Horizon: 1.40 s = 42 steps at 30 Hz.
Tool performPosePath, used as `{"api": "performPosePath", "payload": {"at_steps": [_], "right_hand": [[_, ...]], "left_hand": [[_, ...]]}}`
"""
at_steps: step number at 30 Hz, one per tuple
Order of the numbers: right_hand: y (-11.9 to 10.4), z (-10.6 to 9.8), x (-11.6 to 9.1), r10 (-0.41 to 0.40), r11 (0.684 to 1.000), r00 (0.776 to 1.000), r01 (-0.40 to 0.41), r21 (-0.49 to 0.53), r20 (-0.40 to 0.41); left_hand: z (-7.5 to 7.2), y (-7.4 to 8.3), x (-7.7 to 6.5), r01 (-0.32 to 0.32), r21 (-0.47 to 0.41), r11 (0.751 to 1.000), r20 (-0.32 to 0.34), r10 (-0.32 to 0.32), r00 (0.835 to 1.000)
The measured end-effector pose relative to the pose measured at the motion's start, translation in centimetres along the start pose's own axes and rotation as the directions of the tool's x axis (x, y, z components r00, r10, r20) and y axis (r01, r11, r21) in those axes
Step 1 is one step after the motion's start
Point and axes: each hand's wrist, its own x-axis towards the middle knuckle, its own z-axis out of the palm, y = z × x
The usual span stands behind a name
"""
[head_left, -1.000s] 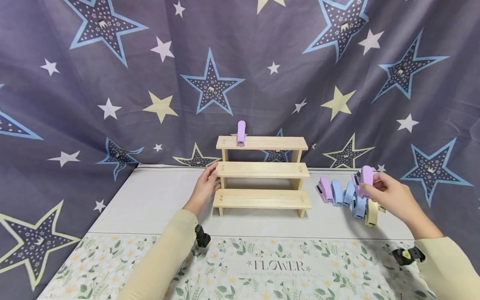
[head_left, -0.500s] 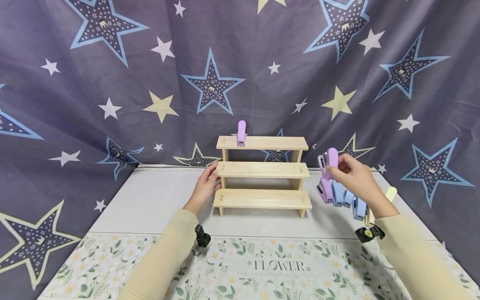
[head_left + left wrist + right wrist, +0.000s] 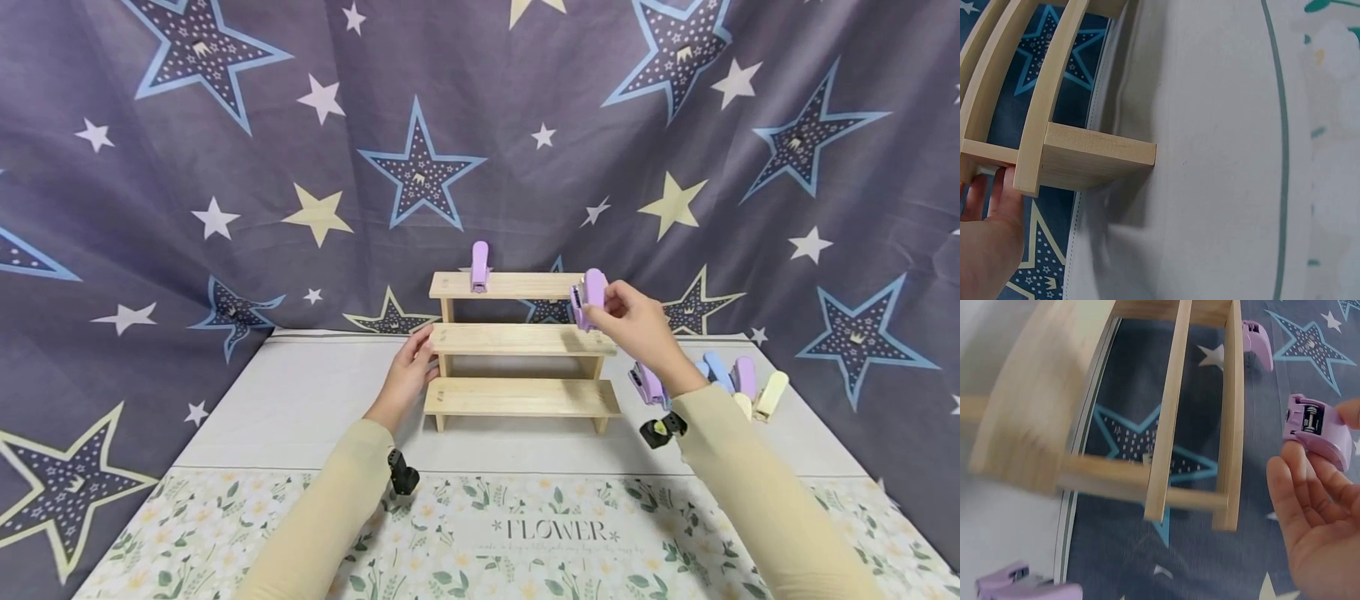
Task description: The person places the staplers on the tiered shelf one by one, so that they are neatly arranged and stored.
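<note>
A three-step wooden display stand [image 3: 517, 397] stands on the table. My left hand [image 3: 405, 368] grips its left side at the middle step; in the left wrist view the fingers [image 3: 1005, 194] reach in beside the step boards. One purple stapler [image 3: 480, 265] sits upright near the left end of the top step. My right hand [image 3: 637, 327] pinches a second purple stapler [image 3: 592, 293] between thumb and fingers, raised in front of the top step's right end. In the right wrist view this held stapler [image 3: 1325, 434] is apart from the stand.
Right of the stand, a group of staplers lies on the table: purple [image 3: 648, 383], blue [image 3: 717, 370] and pale yellow [image 3: 771, 395]. My right forearm partly hides them. A floral mat [image 3: 555, 533] covers the front, and a starry curtain [image 3: 555, 208] hangs behind the stand.
My right hand has carried the purple stapler leftward and up from above the stapler group to the top step's right end. My left hand stays on the stand.
</note>
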Motion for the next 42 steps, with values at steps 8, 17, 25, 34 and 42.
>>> {"api": "performPosePath", "payload": {"at_steps": [8,17,25,34,42], "right_hand": [[-2.3,2.6,2.7,0.020,0.997,0.999,-0.016,0.082,-0.042],[-4.2,4.7,5.5,0.025,0.995,0.997,-0.018,0.101,-0.067],[-4.9,6.6,7.2,0.049,0.995,0.997,-0.044,0.086,-0.052],[-4.5,8.1,8.2,0.106,0.992,0.994,-0.106,0.061,0.002],[-4.1,8.8,8.7,0.147,0.989,0.989,-0.147,0.025,0.000]], "left_hand": [[0.0,-0.1,0.2,0.006,0.011,1.000,0.003,-0.006,1.000],[-0.2,0.0,0.2,0.006,0.009,1.000,0.007,-0.006,1.000],[-0.1,0.0,0.2,0.006,0.011,1.000,0.006,-0.006,1.000],[-0.1,0.0,0.2,0.019,0.036,0.999,0.003,-0.019,1.000],[-0.1,0.0,0.3,0.010,0.022,1.000,0.002,-0.010,1.000]]}}
